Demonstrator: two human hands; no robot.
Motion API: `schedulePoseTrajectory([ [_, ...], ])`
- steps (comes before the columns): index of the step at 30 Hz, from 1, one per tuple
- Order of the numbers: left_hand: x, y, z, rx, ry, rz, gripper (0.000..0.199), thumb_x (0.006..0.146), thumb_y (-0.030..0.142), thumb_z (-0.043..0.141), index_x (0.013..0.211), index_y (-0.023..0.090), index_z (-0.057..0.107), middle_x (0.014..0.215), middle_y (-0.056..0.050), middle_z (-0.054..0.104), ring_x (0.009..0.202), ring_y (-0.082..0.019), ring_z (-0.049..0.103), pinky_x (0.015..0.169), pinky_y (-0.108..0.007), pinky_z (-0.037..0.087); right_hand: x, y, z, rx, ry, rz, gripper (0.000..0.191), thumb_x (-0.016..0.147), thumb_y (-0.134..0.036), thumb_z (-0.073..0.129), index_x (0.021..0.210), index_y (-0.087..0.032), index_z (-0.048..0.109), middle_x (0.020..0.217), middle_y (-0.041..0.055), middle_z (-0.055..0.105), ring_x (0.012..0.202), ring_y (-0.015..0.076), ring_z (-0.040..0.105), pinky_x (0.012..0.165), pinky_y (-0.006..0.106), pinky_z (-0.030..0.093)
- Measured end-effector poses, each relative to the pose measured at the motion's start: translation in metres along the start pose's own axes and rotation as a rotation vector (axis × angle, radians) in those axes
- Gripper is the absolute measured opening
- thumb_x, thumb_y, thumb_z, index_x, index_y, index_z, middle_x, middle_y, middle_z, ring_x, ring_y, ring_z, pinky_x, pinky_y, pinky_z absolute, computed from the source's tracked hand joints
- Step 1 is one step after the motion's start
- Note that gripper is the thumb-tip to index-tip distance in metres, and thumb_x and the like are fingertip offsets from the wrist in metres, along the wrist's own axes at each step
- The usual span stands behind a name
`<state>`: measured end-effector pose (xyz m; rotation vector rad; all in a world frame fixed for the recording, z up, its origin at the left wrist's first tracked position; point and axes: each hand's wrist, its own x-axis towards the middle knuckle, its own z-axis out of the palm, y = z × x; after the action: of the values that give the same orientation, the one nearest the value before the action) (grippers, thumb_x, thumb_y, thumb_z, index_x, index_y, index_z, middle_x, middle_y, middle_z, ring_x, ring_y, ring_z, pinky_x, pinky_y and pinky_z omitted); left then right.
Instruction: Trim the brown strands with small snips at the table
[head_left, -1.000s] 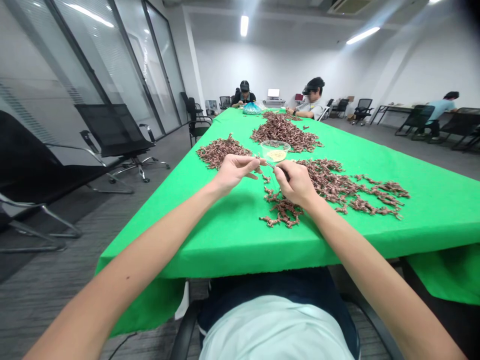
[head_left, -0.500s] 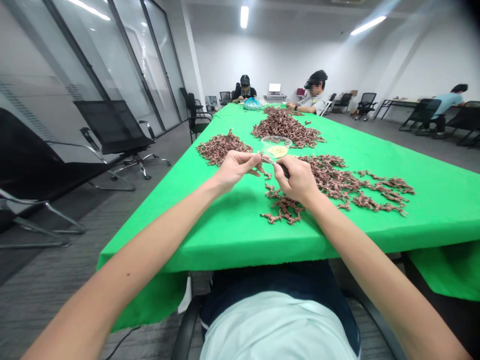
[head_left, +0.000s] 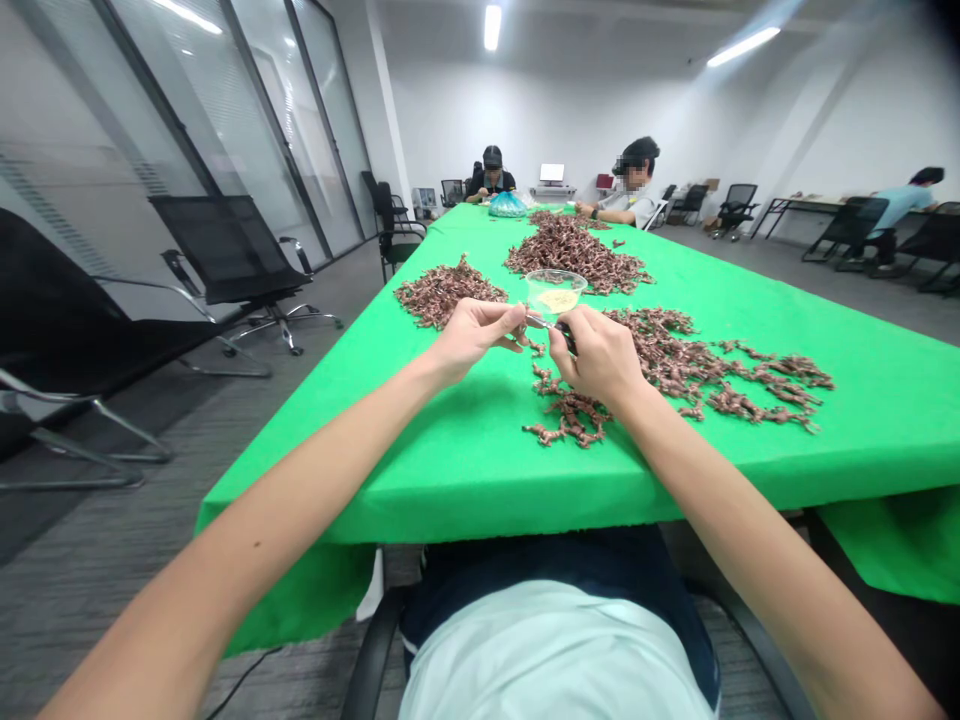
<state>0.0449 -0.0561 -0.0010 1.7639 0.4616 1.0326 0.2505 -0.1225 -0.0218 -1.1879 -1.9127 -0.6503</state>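
Between the fingertips of my left hand (head_left: 474,338) is a small brown figurine (head_left: 523,331), mostly covered by the fingers. My right hand (head_left: 602,352) is closed around a small hand tool (head_left: 541,322) with a metal tip and a dark handle; its exact kind cannot be made out. The tip points left and meets the figurine or lies right beside it. Just under my hands is a loose cluster of brown figurines (head_left: 576,415). Beyond the fingers stands a clear plastic tub (head_left: 556,283) with pale yellowish bits at its bottom.
Brown figurines form a left heap (head_left: 448,292), a far heap (head_left: 574,255) and a right heap (head_left: 675,355) on the green tablecloth (head_left: 450,470). A blue plastic bag (head_left: 508,205) lies farther back. Two people sit at the far end. An office chair (head_left: 229,250) stands left of the table.
My right hand and the tool have shifted slightly to the right, and more of the metal tip shows. My left hand keeps its pinch on the figurine. The view has tilted a little.
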Motion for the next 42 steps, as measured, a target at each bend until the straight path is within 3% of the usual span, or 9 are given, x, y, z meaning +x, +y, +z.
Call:
schedulePoseTrajectory([
  [10, -0.003, 0.007, 0.0, 0.106, -0.011, 0.014, 0.051, 0.082, 0.063, 0.073, 0.094, 0.015, 0.083, 0.089, -0.011, 0.079, 0.074, -0.016, 0.071, 0.068, -0.027, 0.059, 0.0, 0.001, -0.001, 0.022, -0.078, 0.014, 0.033, 0.101, -0.041, 0.039, 0.089, -0.019, 0.061, 0.079, 0.0095, 0.063, 0.07, 0.0206, 0.053, 0.064, 0.033, 0.036],
  [14, -0.003, 0.008, -0.009, 0.212, -0.04, 0.067, 0.047, 0.082, 0.06, 0.075, 0.095, 0.016, 0.084, 0.085, -0.011, 0.079, 0.077, -0.019, 0.073, 0.07, -0.028, 0.059, 0.006, -0.004, -0.005, 0.222, -0.176, 0.064, 0.04, 0.101, -0.043, 0.04, 0.074, -0.021, 0.059, 0.066, 0.0051, 0.057, 0.061, 0.0174, 0.048, 0.063, 0.033, 0.034],
  [19, -0.001, 0.012, -0.019, 0.318, -0.071, 0.122, 0.04, 0.083, 0.053, 0.077, 0.095, 0.016, 0.084, 0.087, -0.011, 0.08, 0.078, -0.019, 0.073, 0.071, -0.028, 0.057, 0.01, -0.007, -0.009, 0.579, -0.344, 0.239, 0.053, 0.101, -0.052, 0.039, 0.063, -0.02, 0.058, 0.052, -0.0016, 0.047, 0.049, 0.0118, 0.04, 0.056, 0.03, 0.03],
  [24, -0.009, 0.014, -0.017, 0.272, -0.088, 0.049, 0.044, 0.076, 0.047, 0.085, 0.105, 0.014, 0.082, 0.099, -0.013, 0.08, 0.09, -0.023, 0.075, 0.08, -0.031, 0.059, 0.011, -0.007, -0.011, 0.638, -0.395, 0.283, 0.052, 0.1, -0.052, 0.043, 0.066, -0.017, 0.06, 0.055, -0.0013, 0.052, 0.052, 0.0108, 0.044, 0.056, 0.028, 0.031],
  [28, -0.031, 0.012, -0.017, 0.19, -0.015, -0.056, 0.045, 0.073, 0.045, 0.088, 0.106, 0.015, 0.082, 0.104, -0.014, 0.08, 0.093, -0.025, 0.075, 0.083, -0.035, 0.061, 0.008, -0.013, -0.008, 0.528, -0.36, 0.166, 0.045, 0.101, -0.044, 0.043, 0.069, -0.018, 0.059, 0.057, -0.0007, 0.053, 0.053, 0.0111, 0.043, 0.058, 0.029, 0.031],
  [33, -0.052, 0.01, -0.023, 0.049, 0.051, -0.151, 0.041, 0.074, 0.044, 0.087, 0.104, 0.017, 0.082, 0.113, -0.015, 0.078, 0.099, -0.026, 0.076, 0.08, -0.032, 0.061, 0.0, -0.015, -0.005, 0.256, -0.115, -0.098, 0.03, 0.099, -0.037, 0.045, 0.09, -0.016, 0.064, 0.078, 0.0069, 0.064, 0.069, 0.0168, 0.054, 0.067, 0.031, 0.04],
  [37, -0.052, 0.009, -0.025, -0.005, 0.018, -0.14, 0.04, 0.073, 0.042, 0.089, 0.105, 0.018, 0.082, 0.109, -0.014, 0.079, 0.097, -0.025, 0.077, 0.079, -0.03, 0.061, -0.001, -0.013, -0.006, 0.057, -0.018, -0.214, 0.026, 0.1, -0.036, 0.046, 0.097, -0.016, 0.063, 0.083, 0.0093, 0.063, 0.077, 0.0208, 0.055, 0.069, 0.033, 0.042],
  [42, -0.051, 0.006, -0.026, -0.055, -0.036, -0.157, 0.038, 0.074, 0.041, 0.089, 0.104, 0.019, 0.082, 0.106, -0.013, 0.08, 0.092, -0.023, 0.078, 0.077, -0.027, 0.06, 0.0, -0.013, -0.008, -0.036, 0.031, -0.319, 0.022, 0.1, -0.036, 0.048, 0.1, -0.018, 0.06, 0.085, 0.0091, 0.06, 0.08, 0.0222, 0.052, 0.07, 0.035, 0.042],
])
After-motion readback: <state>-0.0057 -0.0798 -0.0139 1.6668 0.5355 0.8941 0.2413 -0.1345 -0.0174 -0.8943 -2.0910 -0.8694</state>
